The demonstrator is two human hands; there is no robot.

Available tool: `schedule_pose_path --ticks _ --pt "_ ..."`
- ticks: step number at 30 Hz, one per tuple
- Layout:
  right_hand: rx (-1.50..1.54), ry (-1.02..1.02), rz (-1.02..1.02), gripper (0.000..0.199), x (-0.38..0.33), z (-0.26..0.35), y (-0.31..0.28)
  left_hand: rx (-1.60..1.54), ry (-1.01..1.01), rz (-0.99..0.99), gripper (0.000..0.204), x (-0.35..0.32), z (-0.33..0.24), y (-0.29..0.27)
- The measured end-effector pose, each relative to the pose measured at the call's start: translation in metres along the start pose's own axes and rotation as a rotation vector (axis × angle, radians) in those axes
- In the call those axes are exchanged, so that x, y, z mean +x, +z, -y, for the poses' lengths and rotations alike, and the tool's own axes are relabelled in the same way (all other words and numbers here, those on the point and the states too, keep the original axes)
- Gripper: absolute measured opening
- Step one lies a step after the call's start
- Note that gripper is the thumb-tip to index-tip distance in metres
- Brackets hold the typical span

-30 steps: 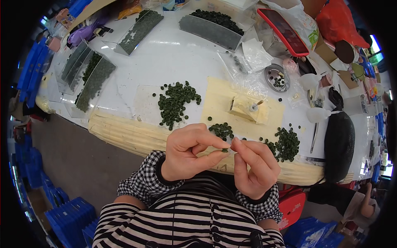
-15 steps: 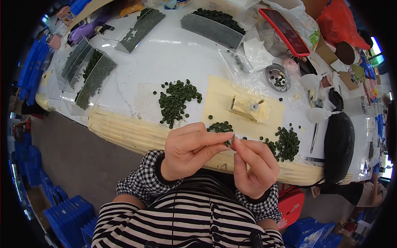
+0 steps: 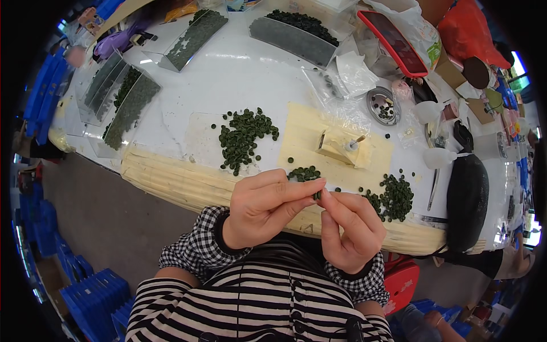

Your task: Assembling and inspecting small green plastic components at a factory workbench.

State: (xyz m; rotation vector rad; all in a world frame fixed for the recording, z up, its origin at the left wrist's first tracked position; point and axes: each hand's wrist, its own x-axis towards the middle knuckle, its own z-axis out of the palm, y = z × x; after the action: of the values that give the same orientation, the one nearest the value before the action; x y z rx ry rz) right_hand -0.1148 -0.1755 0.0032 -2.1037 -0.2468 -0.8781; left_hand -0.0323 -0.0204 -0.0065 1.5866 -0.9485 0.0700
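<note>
My left hand (image 3: 262,205) and my right hand (image 3: 354,225) meet at the fingertips above the table's near edge. Between them is a small dark green disc-like piece (image 3: 317,195), mostly covered by the fingers. Thumb and forefinger of the left hand pinch it, while the right fingertips press against it from the other side. Just beyond the fingers lies a small heap of dark green pieces (image 3: 304,174). A larger heap (image 3: 245,137) is farther left, and another heap (image 3: 395,196) lies to the right.
A cream block with a nozzle tip (image 3: 345,147) stands on a yellow sheet (image 3: 292,128). Clear bins (image 3: 293,44) of green pieces stand at the back and left. A red-framed phone (image 3: 393,44) leans at back right. A black bag-like object (image 3: 467,196) hangs over the right edge.
My hands stay nearly in place; the fingertips shift slightly around the green piece. Another person's arm has come into view at the lower right.
</note>
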Motion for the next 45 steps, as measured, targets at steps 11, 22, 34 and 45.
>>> schedule_pose_path --ticks 11,22,34,45 --pt "0.004 0.009 0.006 0.03 -0.002 0.0 0.001 0.031 -0.018 0.017 0.033 -0.002 0.001 0.0" --pt "-0.003 0.004 0.047 0.036 -0.001 0.003 0.002 -0.147 -0.115 -0.136 0.024 -0.006 0.005 0.004" --pt "0.034 0.063 0.03 0.036 -0.005 0.001 0.004 0.037 -0.018 -0.213 0.034 -0.009 -0.005 0.019" --pt "0.138 0.108 0.062 0.034 -0.004 0.003 -0.001 0.136 0.165 -0.051 0.051 -0.013 0.004 0.012"
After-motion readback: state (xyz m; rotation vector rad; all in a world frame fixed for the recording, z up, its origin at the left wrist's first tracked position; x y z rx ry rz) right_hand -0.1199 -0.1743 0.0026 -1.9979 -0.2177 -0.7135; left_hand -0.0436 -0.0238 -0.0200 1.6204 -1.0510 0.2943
